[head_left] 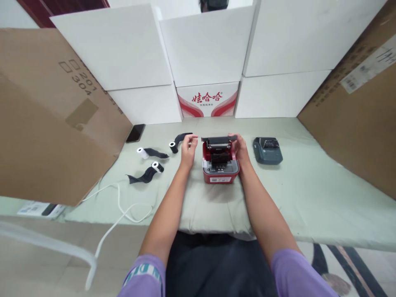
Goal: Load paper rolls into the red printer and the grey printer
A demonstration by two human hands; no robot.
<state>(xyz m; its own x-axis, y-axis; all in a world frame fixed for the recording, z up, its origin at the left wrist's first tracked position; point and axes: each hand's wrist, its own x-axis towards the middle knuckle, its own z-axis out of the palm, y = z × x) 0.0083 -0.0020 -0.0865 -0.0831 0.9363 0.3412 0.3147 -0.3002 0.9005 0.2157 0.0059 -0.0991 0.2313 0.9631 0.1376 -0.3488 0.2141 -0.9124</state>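
A red and grey label printer [220, 167] stands on the green-covered table in front of me, its dark lid [219, 140] raised. Inside the red bay, a dark roll-like part [220, 157] is partly visible. My right hand [241, 149] grips the printer's right side and the right end of the lid; some of its fingers are hidden behind. Just left of the lid, my left hand [189, 150] has its fingers slightly bent and apart, with a small gap to the printer and nothing visible in it.
Left lie partly unrolled black-and-white paper rolls [142, 153], a phone [135, 133] and a white cable [119, 202]. A second dark printer [267, 151] sits to the right. White boxes [208, 100] wall the back; cardboard panels [49, 123] flank both sides.
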